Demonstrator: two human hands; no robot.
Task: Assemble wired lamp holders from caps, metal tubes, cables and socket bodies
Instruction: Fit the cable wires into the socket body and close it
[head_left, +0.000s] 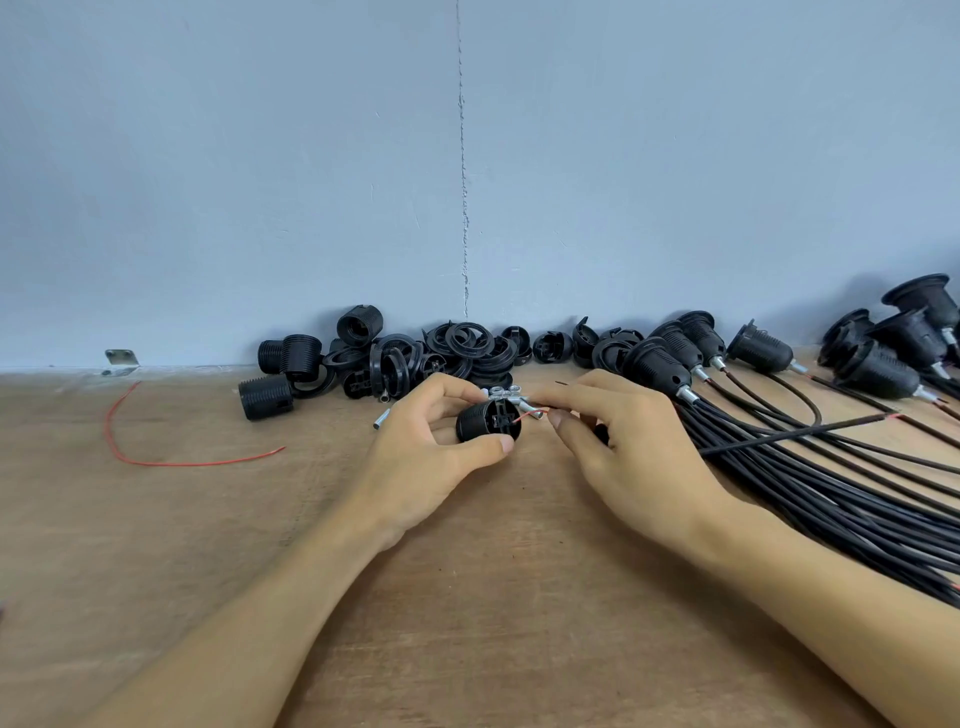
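At the middle of the wooden bench (208, 545), a black socket body (485, 423) is gripped by the curled thumb and fingers of the left hand (426, 462). A thin red wire (525, 417) at its end face is pinched by the right hand (623, 452). Behind, loose black caps (457, 348) are heaped against the wall. Wired holders (670, 364) and black cables (831, 499) are laid out to the right. A metal tube (381, 419) is seen just beside the left hand.
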